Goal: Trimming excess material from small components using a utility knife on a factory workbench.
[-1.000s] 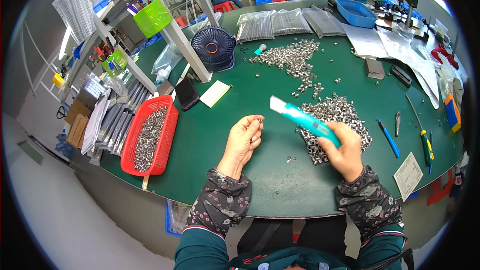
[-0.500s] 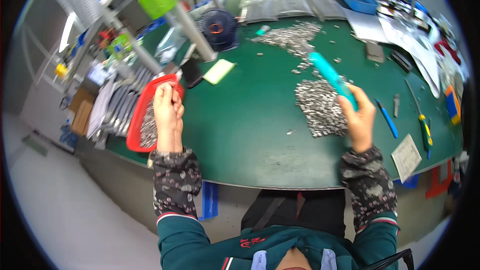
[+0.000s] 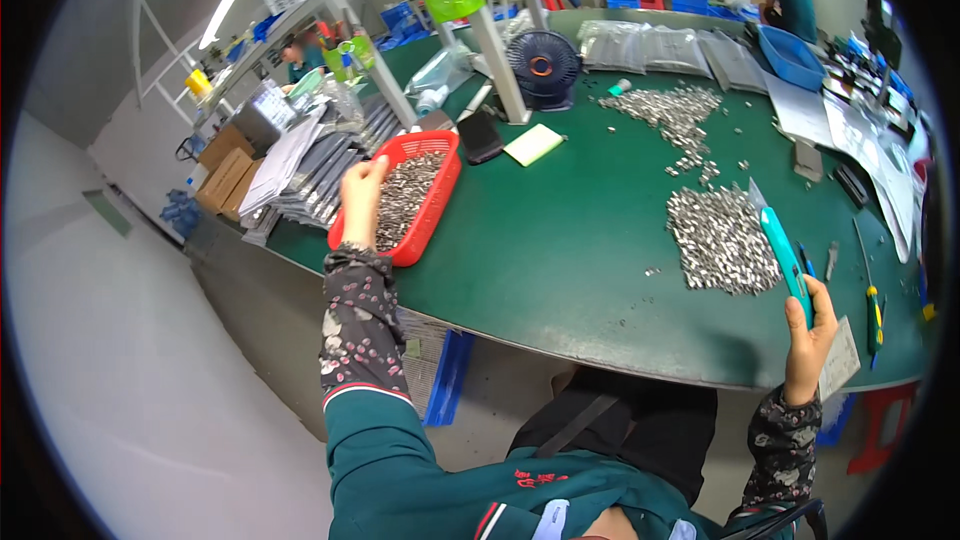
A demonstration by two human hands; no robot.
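My left hand (image 3: 362, 198) is at the left rim of a red plastic basket (image 3: 446, 202), its fingers curled together; what they hold, if anything, is hidden. Small shiny metal pieces (image 3: 408, 190) fill the basket. In my right hand (image 3: 808, 345) is a teal utility knife (image 3: 787, 262), pointing away from me with its blade out. The blade tip is by the right edge of a dense, flat heap of small metal pieces (image 3: 722, 242). Farther back lies a looser spread of the same pieces (image 3: 672, 112).
A black fan (image 3: 542, 65), a dark phone-like slab (image 3: 480, 138) and a yellow-green pad (image 3: 534, 145) stand or lie beyond the basket. On the right are a screwdriver (image 3: 872, 305) and a paper card (image 3: 842, 360). Bagged stacks (image 3: 325, 175) lie left of the basket.
The view has swung left, so the table appears farther right. My left hand has shifted from the basket's right side to its left rim. The knife has moved off the heap to its right.
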